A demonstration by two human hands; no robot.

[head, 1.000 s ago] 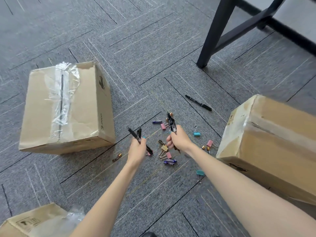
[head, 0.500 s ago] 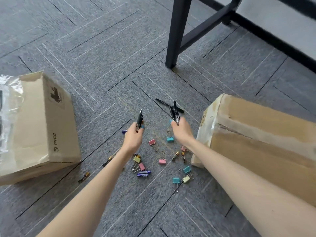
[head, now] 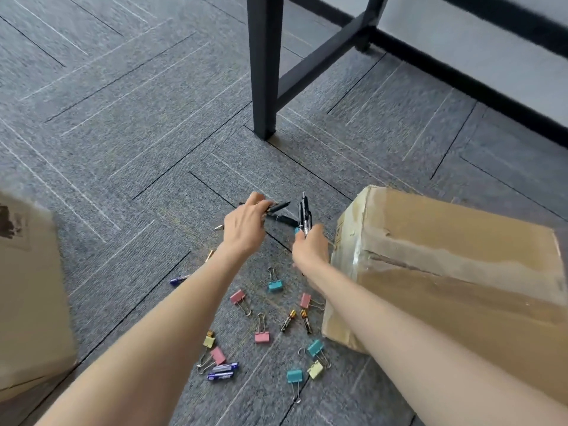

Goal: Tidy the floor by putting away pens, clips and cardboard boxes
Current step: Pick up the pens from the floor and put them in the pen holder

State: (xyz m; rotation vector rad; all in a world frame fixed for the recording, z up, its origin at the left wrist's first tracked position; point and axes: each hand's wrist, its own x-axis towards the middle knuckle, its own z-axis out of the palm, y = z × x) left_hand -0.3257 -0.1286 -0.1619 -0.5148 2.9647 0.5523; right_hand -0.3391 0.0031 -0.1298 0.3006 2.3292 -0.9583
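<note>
Nearest, binder clips (head: 262, 337) in pink, teal and yellow lie scattered across the grey carpet (head: 123, 142) between the person's forearms, mixed with small batteries: 2 blue ones (head: 222, 372) side by side at the near left, 2 dark gold-tipped ones (head: 297, 320) close to the right box. Another blue battery (head: 179, 280) pokes out from behind the left forearm.

A cardboard box (head: 455, 272) sits to the right, taped shut, its near corner just beside the clips; what is inside cannot be seen. A second cardboard box (head: 27, 302) fills the left edge, blurred, also closed on the faces shown.

Further out, the left hand (head: 242, 224) is curled over black pens (head: 278, 207), gripping at least 1 with its fingers down at the carpet; another black pen (head: 284, 220) lies on the floor just beyond it. The right hand (head: 309, 244) is clenched around a bundle of pens (head: 305, 212) pointing upward, close to the right box's corner.

Beyond both hands a black table leg (head: 264, 72) stands on the carpet, with a cross brace running back toward the wall (head: 461, 32).
</note>
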